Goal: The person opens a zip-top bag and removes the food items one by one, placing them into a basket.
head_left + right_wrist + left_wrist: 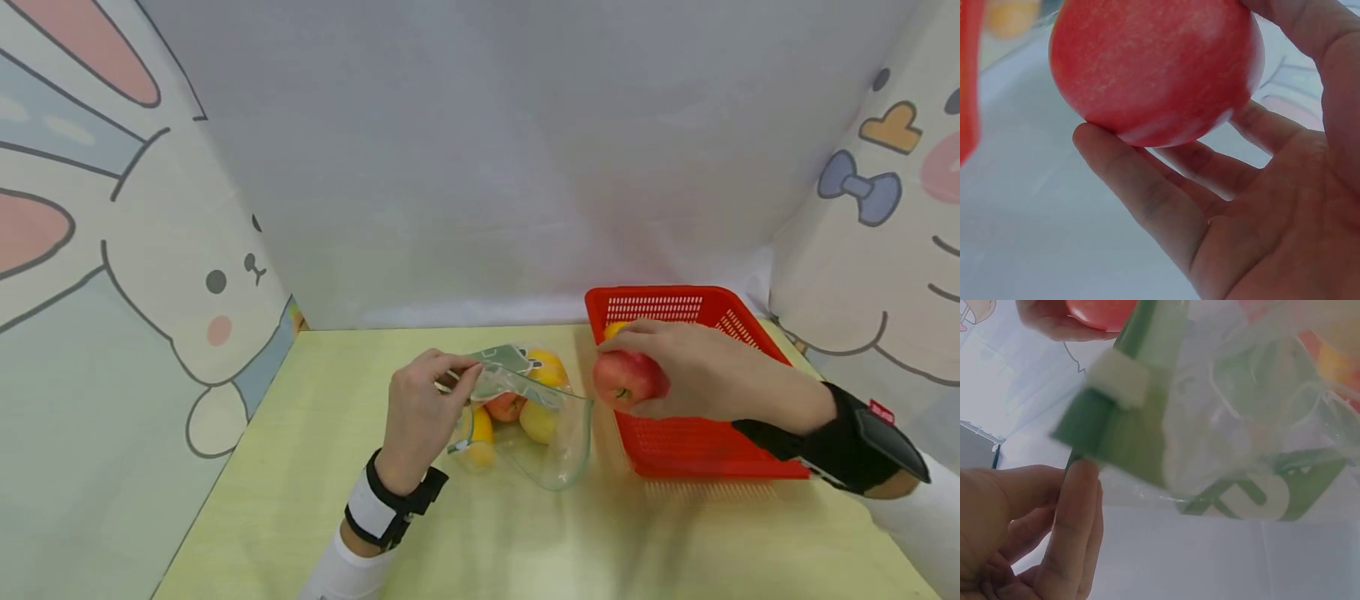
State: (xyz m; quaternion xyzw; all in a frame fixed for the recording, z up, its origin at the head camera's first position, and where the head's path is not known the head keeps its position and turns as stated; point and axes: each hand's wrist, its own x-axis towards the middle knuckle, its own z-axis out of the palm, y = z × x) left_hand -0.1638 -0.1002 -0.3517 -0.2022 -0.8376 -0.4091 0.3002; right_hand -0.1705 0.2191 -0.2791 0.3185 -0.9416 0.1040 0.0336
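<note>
A clear plastic zip bag [576, 450] with green print lies on the table, its mouth spread toward the front. Inside it are several fruits, among them a yellow-green one [538, 422], an orange-red one [506, 407] and a long yellow one [480, 437]. My left hand [429, 408] pinches the bag's upper edge between thumb and fingers; the left wrist view shows the green strip [1094, 419] at the fingertips. My right hand [693, 371] grips a red apple [628, 382] above the basket's left rim, to the right of the bag. Fingers curve round the apple in the right wrist view.
A red plastic basket [716, 454] stands on the right of the pale yellow table [315, 467]. A yellow fruit [615, 329] shows in it, partly behind the right hand. White cloth walls with cartoon animals [202, 308] enclose the table's back and sides.
</note>
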